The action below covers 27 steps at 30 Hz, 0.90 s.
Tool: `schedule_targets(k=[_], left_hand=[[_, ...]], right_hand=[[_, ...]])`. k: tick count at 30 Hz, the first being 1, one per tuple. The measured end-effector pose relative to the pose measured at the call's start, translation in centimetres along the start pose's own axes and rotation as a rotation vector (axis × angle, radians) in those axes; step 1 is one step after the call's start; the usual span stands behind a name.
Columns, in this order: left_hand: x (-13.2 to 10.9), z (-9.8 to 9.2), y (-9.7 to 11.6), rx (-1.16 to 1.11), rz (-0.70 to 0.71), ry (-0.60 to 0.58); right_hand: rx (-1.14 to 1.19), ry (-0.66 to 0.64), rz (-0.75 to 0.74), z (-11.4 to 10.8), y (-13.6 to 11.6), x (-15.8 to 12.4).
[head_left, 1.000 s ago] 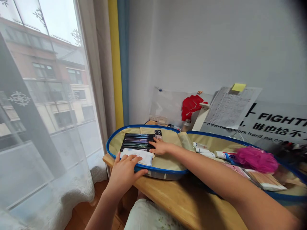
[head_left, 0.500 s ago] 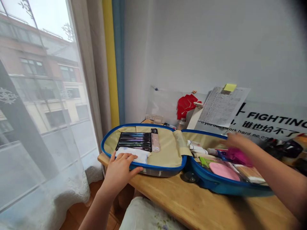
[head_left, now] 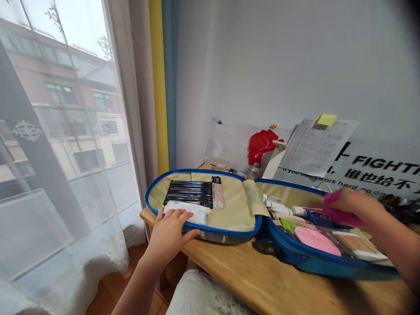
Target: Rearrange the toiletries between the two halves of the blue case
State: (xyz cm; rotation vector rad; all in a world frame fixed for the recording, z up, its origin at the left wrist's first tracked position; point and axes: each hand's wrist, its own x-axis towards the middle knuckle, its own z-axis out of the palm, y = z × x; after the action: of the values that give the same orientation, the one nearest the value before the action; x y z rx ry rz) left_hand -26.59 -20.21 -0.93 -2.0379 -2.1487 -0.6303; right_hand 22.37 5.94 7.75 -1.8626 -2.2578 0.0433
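A small blue-rimmed suitcase (head_left: 226,231) lies open with its beige-lined halves side by side. My left hand (head_left: 173,227) rests on the left half's near rim, fingers spread over a white soft packet (head_left: 197,213). Behind that packet is a pack of toothbrushes (head_left: 190,192) on a dark card. Over the right half, my right hand (head_left: 359,203) is closed on a soft magenta bundle (head_left: 341,212), blurred by motion. Beneath and beside it lie a toothpaste tube (head_left: 300,211), a pink rounded item (head_left: 316,240), a pack of cotton swabs (head_left: 357,246) and white-capped tubes (head_left: 274,204).
The suitcase stands on a wooden table (head_left: 278,280), a wheel (head_left: 267,247) between its halves. Behind are clipped papers (head_left: 323,146), a lettered poster (head_left: 370,170) and a small bottle (head_left: 254,169). Dark items crowd the far right. A sheer curtain (head_left: 75,210) hangs at left.
My right hand has closed on the magenta bundle and raised it slightly, uncovering more of the toothpaste tube. My left hand stays on the packet. The whole view has shifted a little left.
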Motion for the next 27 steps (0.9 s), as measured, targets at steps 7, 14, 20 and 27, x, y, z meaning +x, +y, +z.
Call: schedule_targets(k=[7,14,20,27], left_hand=[[0.0,0.0,0.0,0.007,-0.008,-0.041],[-0.7,0.2,-0.1,0.058,0.009,-0.05],[-1.4,0.5,0.1,0.083,0.031,-0.04],[-1.1,0.8,-1.5,0.054,0.01,0.099]], right_hand=[[0.212,0.277,0.038,-3.3,-14.7,0.0],[0.538,0.023,-0.331,2.3,-31.7,0.2],[0.671,-0.038,-0.441,8.9,-43.1,-0.5],[0.602,-0.2,-0.625,13.3,-47.3,-2.0]])
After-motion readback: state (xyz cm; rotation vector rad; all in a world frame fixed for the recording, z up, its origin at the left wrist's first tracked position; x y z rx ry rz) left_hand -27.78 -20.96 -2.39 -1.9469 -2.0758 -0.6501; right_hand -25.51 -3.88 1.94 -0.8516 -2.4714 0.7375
